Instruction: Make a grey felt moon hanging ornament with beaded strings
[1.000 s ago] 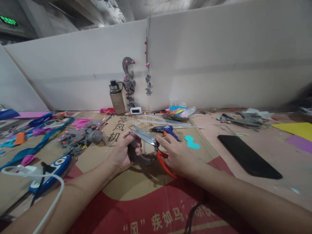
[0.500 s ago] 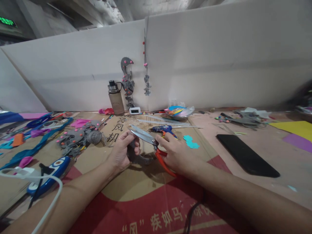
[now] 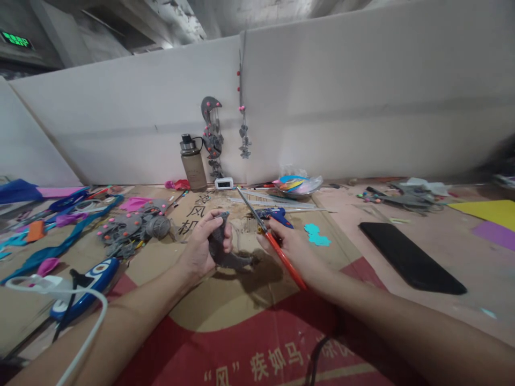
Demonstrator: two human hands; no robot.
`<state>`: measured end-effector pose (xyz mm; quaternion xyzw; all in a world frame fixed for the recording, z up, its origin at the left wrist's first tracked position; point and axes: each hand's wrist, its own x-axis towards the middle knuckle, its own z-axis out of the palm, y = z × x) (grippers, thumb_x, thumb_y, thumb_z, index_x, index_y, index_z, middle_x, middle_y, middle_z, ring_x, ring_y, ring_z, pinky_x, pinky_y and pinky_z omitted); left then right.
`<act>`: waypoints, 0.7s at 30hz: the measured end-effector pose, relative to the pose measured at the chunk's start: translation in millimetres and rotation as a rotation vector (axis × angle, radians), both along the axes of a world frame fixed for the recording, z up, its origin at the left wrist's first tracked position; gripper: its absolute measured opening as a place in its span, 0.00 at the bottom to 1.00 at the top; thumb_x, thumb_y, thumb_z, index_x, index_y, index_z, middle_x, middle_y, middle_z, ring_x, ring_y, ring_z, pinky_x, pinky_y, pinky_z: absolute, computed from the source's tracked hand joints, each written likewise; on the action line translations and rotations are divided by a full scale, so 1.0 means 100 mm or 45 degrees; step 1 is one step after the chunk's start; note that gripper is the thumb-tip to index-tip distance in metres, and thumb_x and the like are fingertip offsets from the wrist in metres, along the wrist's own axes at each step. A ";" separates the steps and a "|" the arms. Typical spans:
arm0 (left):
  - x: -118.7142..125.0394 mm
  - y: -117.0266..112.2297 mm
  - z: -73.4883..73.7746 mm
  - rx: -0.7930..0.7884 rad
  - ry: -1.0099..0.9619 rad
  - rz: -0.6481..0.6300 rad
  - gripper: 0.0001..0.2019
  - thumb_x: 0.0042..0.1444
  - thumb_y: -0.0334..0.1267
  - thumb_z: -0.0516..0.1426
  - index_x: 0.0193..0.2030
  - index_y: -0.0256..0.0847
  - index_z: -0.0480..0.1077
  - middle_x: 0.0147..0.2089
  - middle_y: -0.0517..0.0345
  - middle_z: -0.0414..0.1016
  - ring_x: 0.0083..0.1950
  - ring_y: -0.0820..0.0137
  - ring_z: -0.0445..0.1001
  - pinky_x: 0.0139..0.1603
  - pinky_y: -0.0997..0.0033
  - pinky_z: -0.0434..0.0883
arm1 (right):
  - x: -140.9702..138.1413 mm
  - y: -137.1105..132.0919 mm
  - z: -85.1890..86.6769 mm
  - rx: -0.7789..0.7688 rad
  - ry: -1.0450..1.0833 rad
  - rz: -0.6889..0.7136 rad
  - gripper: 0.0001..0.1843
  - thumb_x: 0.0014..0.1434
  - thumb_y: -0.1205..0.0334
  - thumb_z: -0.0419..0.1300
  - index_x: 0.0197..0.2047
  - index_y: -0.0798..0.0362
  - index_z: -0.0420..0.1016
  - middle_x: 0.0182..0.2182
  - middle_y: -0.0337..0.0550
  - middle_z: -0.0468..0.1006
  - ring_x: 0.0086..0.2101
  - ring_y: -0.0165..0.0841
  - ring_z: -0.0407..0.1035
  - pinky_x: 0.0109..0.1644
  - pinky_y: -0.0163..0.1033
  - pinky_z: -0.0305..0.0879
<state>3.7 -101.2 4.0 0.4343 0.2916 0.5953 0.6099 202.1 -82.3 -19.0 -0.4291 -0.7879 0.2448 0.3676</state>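
My left hand (image 3: 203, 247) is closed around a grey felt piece (image 3: 225, 252) and holds it just above the cardboard sheet (image 3: 225, 300). My right hand (image 3: 292, 246) grips orange-handled scissors (image 3: 265, 233). Their blades are together and point up and away, to the right of the felt and apart from it. A blue glue gun (image 3: 277, 215) lies just behind my right hand, and teal cut-outs (image 3: 317, 235) lie to its right.
A heap of grey felt bits with pink dots (image 3: 132, 228) lies at the left, with a blue-and-white tool (image 3: 86, 284) and a white cable (image 3: 80, 332) nearer me. A brown bottle (image 3: 193, 163) stands at the white partition. A black slab (image 3: 410, 257) lies at the right.
The scissors have swung off the felt to its right and their blades have closed and turned upright. My left hand has lifted the felt piece slightly.
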 end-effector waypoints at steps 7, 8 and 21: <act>0.00 0.03 0.01 -0.131 -0.061 0.049 0.09 0.53 0.36 0.58 0.41 0.43 0.64 0.25 0.64 0.67 0.20 0.79 0.63 0.19 0.81 0.62 | -0.03 -0.03 0.00 0.098 -0.079 0.013 0.14 0.61 0.56 0.52 0.47 0.51 0.68 0.39 0.43 0.76 0.38 0.32 0.69 0.42 0.36 0.63; 0.01 0.03 0.01 -0.140 -0.071 0.059 0.09 0.52 0.37 0.58 0.40 0.43 0.64 0.25 0.64 0.67 0.20 0.79 0.62 0.19 0.82 0.61 | -0.03 -0.03 0.00 0.122 -0.109 0.007 0.15 0.61 0.56 0.52 0.49 0.52 0.67 0.44 0.45 0.75 0.43 0.34 0.69 0.46 0.37 0.63; 0.03 0.04 0.00 -0.179 -0.066 0.128 0.12 0.48 0.39 0.63 0.33 0.41 0.62 0.22 0.66 0.64 0.18 0.81 0.60 0.16 0.83 0.59 | -0.02 -0.16 0.09 0.377 -0.696 -0.159 0.23 0.62 0.52 0.49 0.59 0.50 0.62 0.48 0.52 0.69 0.39 0.39 0.70 0.39 0.39 0.64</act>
